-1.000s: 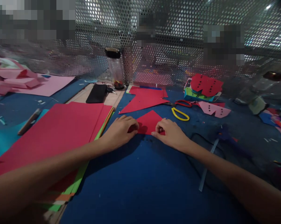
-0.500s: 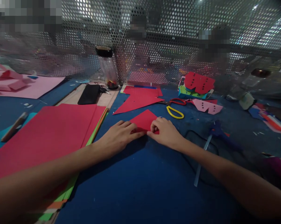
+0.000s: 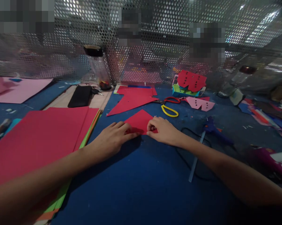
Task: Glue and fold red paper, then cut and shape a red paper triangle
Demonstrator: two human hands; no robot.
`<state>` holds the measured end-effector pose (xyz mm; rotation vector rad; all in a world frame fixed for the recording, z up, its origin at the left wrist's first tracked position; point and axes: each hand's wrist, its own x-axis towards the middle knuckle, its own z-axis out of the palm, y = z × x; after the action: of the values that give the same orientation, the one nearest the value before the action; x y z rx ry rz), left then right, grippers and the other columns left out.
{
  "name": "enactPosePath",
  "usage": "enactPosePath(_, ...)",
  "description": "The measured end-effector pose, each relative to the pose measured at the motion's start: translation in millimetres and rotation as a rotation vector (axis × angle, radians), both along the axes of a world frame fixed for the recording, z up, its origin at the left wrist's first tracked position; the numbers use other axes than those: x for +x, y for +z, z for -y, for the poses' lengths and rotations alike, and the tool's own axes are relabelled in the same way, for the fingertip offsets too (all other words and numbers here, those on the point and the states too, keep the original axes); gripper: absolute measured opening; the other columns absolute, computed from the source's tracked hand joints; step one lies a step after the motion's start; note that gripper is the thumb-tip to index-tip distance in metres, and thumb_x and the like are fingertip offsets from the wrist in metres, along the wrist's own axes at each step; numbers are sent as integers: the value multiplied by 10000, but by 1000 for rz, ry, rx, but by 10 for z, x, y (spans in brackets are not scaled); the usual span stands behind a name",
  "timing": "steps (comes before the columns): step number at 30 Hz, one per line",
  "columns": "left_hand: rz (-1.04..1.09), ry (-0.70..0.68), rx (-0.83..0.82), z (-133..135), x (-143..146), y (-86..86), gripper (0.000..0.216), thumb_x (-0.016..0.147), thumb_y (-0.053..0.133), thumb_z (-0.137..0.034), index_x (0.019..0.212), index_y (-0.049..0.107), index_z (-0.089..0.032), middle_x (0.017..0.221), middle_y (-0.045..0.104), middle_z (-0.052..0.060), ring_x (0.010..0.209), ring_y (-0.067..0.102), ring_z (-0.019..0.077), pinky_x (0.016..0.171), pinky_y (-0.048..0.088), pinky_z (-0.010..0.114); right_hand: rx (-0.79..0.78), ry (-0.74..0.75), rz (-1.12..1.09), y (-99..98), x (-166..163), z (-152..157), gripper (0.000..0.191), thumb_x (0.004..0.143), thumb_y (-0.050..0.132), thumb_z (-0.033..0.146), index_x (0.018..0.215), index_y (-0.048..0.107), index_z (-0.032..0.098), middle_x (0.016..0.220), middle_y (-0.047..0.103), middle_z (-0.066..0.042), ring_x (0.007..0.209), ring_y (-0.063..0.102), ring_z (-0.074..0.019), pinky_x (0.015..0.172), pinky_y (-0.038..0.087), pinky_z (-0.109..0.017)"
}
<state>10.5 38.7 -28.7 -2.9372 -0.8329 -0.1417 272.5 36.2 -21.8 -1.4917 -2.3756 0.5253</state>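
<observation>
A folded piece of red paper (image 3: 142, 120) lies on the blue tabletop in front of me, one corner pointing away. My left hand (image 3: 114, 136) is closed on its left part, the thumb stretched along the near edge. On the right side, my right hand (image 3: 165, 131) pinches the same near edge between thumb and curled fingers. A small gap separates the two thumb tips. The fingers hide both side corners of the paper. Just beyond it lies a larger cut sheet of red paper (image 3: 131, 101), beside scissors (image 3: 170, 110) with one red and one yellow handle.
A stack of red sheets (image 3: 49, 131) lies under my left forearm. Behind are a black phone (image 3: 80, 96), a bottle (image 3: 100, 68) and a perforated metal panel (image 3: 155, 53). At right are a blue glue gun (image 3: 210, 126), pink paper cutouts (image 3: 200, 103) and paper scraps.
The view has turned a little to the right, so everything sits further left. My thumbs have drawn slightly apart along the near edge. Both hands stay on the red paper.
</observation>
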Motion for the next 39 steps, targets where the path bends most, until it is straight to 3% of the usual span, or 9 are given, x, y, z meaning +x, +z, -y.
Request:
enactPosePath(18,93,-9,-69,-45,-37,-64,660,884,377,26,1419,558,-315,1140,586,98,988,537,246,883,488,413,-110,14,86,181,270,-5,26,833,669,230,845,652,214,941,643,-44,854,586,-186,704,420,-298)
enactPosePath(28,127,-19,-65,-76,-65,-109,682,859,392,35,1401,570,-339,1161,598,84,977,558,240,893,504,432,-114,-21,65,170,463,46,50,821,659,188,867,655,208,944,652,-40,859,612,-176,725,453,-282)
enactPosePath(34,129,-27,-71,-85,-64,-110,731,843,390,49,1432,534,-358,1169,602,80,996,567,242,899,505,433,-168,1,-64,114,583,53,132,948,569,276,993,678,216,1017,664,-45,912,626,-167,799,472,-289)
enactPosePath(39,151,-22,-60,-73,-56,-89,734,829,399,43,1417,556,-367,1162,620,75,993,576,243,900,504,419,-82,-49,-48,58,511,93,92,894,643,302,904,671,214,968,646,-39,878,609,-171,762,459,-288)
